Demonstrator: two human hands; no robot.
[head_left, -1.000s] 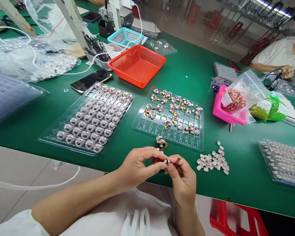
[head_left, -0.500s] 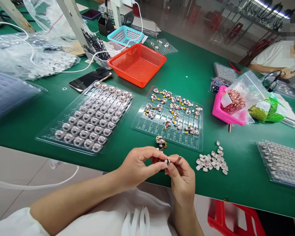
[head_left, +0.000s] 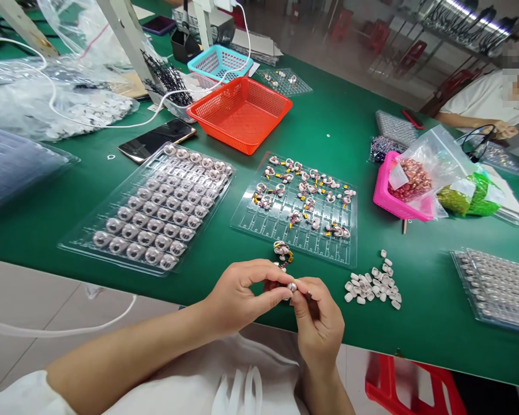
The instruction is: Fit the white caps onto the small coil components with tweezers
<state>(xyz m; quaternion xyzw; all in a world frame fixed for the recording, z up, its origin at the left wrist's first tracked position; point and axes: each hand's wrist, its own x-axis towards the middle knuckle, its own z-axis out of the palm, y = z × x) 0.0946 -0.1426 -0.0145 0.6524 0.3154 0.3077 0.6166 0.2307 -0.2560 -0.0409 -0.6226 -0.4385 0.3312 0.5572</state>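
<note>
My left hand (head_left: 242, 297) pinches a small shiny, rounded silver part (head_left: 292, 286) between thumb and index finger. From the other side my right hand (head_left: 322, 323) closes its thumb and index finger on the same part; its curled fingers hide whatever else it may hold. Just beyond the fingertips lies a small cluster of white pieces with yellow and red wires (head_left: 282, 249). Behind that, a clear tray (head_left: 259, 222) carries several similar wired pieces. Loose small white caps (head_left: 374, 285) lie in a heap right of my right hand.
A clear tray of rounded silvery parts (head_left: 142, 222) sits at the left, near a phone (head_left: 155, 140). Farther back are red (head_left: 242, 118) and blue baskets (head_left: 219, 62). A pink basket with bags (head_left: 384, 196) and another filled tray (head_left: 497, 288) stand right. A person (head_left: 476, 104) sits across.
The silver part has turned between my fingers: its dark opening faced me before, and a smooth silver side shows now. My right index finger has moved in against it.
</note>
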